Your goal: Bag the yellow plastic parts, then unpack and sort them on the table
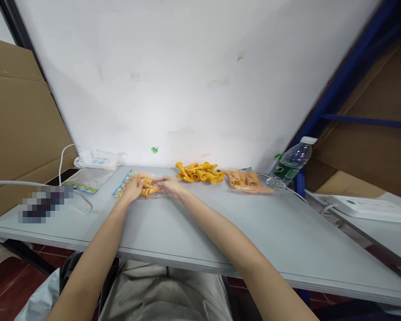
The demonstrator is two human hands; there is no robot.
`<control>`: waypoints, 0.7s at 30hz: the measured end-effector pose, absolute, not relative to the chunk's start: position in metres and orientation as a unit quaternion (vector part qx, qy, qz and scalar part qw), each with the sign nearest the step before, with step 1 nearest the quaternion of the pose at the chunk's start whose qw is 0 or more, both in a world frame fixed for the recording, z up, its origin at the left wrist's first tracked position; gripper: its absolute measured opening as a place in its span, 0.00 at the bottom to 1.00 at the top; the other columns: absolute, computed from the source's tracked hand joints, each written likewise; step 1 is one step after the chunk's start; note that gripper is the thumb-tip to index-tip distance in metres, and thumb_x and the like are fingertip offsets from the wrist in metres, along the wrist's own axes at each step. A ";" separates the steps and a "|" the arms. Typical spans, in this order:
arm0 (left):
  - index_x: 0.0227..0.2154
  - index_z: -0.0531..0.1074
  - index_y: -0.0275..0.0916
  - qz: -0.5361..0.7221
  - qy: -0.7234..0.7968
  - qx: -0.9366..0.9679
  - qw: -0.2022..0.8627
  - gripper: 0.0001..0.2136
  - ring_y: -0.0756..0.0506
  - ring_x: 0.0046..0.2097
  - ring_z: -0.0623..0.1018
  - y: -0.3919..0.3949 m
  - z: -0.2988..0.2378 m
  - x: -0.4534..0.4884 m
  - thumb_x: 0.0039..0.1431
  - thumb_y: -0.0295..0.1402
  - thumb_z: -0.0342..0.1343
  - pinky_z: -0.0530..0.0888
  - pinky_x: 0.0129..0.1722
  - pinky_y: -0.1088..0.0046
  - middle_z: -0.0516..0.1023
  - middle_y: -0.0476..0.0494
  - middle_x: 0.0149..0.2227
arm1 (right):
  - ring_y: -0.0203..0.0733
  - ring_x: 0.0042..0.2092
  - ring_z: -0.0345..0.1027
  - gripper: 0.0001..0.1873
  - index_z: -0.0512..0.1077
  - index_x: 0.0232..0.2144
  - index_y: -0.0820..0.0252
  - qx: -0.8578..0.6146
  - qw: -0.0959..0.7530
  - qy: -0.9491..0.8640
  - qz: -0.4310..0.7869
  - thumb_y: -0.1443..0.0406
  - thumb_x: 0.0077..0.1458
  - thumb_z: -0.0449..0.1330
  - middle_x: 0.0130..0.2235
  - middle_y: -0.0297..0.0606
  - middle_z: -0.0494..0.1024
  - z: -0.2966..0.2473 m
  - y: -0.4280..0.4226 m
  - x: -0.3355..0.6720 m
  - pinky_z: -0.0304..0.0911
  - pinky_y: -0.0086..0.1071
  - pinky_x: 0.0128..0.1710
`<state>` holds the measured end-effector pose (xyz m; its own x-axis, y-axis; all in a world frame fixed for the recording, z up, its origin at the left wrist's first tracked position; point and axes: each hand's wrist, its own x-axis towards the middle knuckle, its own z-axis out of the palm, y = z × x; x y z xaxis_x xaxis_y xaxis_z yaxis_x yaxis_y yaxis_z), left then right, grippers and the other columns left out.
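Near the far edge of the grey table (220,232), left of its middle, a clear bag of orange pieces (149,186) is held flat at both ends, the left hand (132,189) cupped over one and the right hand (172,185) pinching the other. Should the slick film be let slip, pieces could be spilled and mixed with the loose yellow pieces (200,172) just beside it.

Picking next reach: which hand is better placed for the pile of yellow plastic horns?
Likely right: the right hand rests on the clear plastic bag at the end nearest the loose pile of yellow plastic horns; the left hand is at the far end.
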<state>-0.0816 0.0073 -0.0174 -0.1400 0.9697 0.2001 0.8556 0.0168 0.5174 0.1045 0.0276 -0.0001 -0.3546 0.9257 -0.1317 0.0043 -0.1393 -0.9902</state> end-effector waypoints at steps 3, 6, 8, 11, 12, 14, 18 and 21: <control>0.60 0.63 0.38 0.270 0.704 0.647 0.114 0.23 0.41 0.67 0.61 0.008 -0.018 -0.082 0.66 0.40 0.39 0.58 0.65 0.60 0.64 0.39 0.65 | 0.36 0.37 0.73 0.08 0.75 0.28 0.60 -0.407 0.403 -0.529 0.626 0.74 0.42 0.62 0.38 0.37 0.80 -0.008 0.024 0.105 0.69 0.30 0.41; 0.61 0.63 0.36 0.280 0.712 0.632 0.118 0.24 0.41 0.68 0.59 0.011 -0.022 -0.083 0.67 0.40 0.39 0.56 0.66 0.60 0.61 0.37 0.66 | 0.37 0.38 0.72 0.08 0.74 0.23 0.60 -0.405 0.411 -0.567 0.588 0.75 0.36 0.64 0.33 0.34 0.79 -0.015 0.025 0.104 0.68 0.31 0.44; 0.60 0.63 0.36 0.294 0.712 0.626 0.118 0.24 0.41 0.69 0.58 0.015 -0.025 -0.084 0.67 0.40 0.38 0.55 0.67 0.59 0.60 0.36 0.67 | 0.37 0.40 0.72 0.08 0.73 0.21 0.60 -0.379 0.424 -0.581 0.582 0.75 0.34 0.63 0.34 0.33 0.79 -0.017 0.029 0.102 0.66 0.30 0.45; 0.61 0.63 0.34 0.320 0.698 0.630 0.115 0.25 0.41 0.70 0.54 0.020 -0.032 -0.087 0.68 0.40 0.36 0.53 0.67 0.58 0.56 0.35 0.68 | 0.36 0.39 0.71 0.07 0.74 0.21 0.60 -0.338 0.419 -0.572 0.619 0.74 0.34 0.63 0.36 0.34 0.79 -0.017 0.035 0.099 0.65 0.28 0.43; 0.61 0.63 0.33 0.328 0.694 0.631 0.112 0.25 0.41 0.70 0.53 0.021 -0.033 -0.088 0.68 0.40 0.36 0.53 0.67 0.58 0.55 0.34 0.68 | 0.35 0.38 0.71 0.07 0.74 0.21 0.60 -0.333 0.409 -0.570 0.630 0.74 0.34 0.64 0.35 0.34 0.79 -0.016 0.038 0.099 0.65 0.28 0.42; 0.62 0.63 0.32 0.342 0.688 0.630 0.107 0.25 0.41 0.70 0.52 0.024 -0.037 -0.090 0.67 0.39 0.37 0.53 0.68 0.58 0.55 0.33 0.68 | 0.35 0.36 0.70 0.07 0.75 0.21 0.61 -0.329 0.386 -0.578 0.639 0.75 0.34 0.63 0.34 0.34 0.79 -0.014 0.042 0.098 0.65 0.27 0.41; 0.60 0.66 0.37 0.347 0.681 0.636 0.104 0.24 0.41 0.70 0.51 0.028 -0.040 -0.094 0.66 0.39 0.40 0.52 0.68 0.57 0.58 0.38 0.68 | 0.36 0.36 0.71 0.07 0.76 0.24 0.61 -0.351 0.333 -0.638 0.599 0.74 0.40 0.62 0.33 0.36 0.80 -0.004 0.048 0.104 0.65 0.29 0.41; 0.60 0.66 0.38 0.326 0.694 0.633 0.105 0.24 0.40 0.71 0.50 0.028 -0.040 -0.093 0.66 0.40 0.40 0.52 0.68 0.55 0.53 0.39 0.69 | 0.40 0.40 0.72 0.09 0.77 0.30 0.62 -0.427 0.303 -0.723 0.451 0.74 0.49 0.58 0.36 0.38 0.81 0.009 0.051 0.121 0.65 0.31 0.44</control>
<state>-0.0932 0.0279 -0.0398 -0.1758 0.9475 0.2670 0.8111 -0.0143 0.5848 0.1205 0.0507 0.0091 -0.4513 0.8908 0.0530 0.3448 0.2289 -0.9103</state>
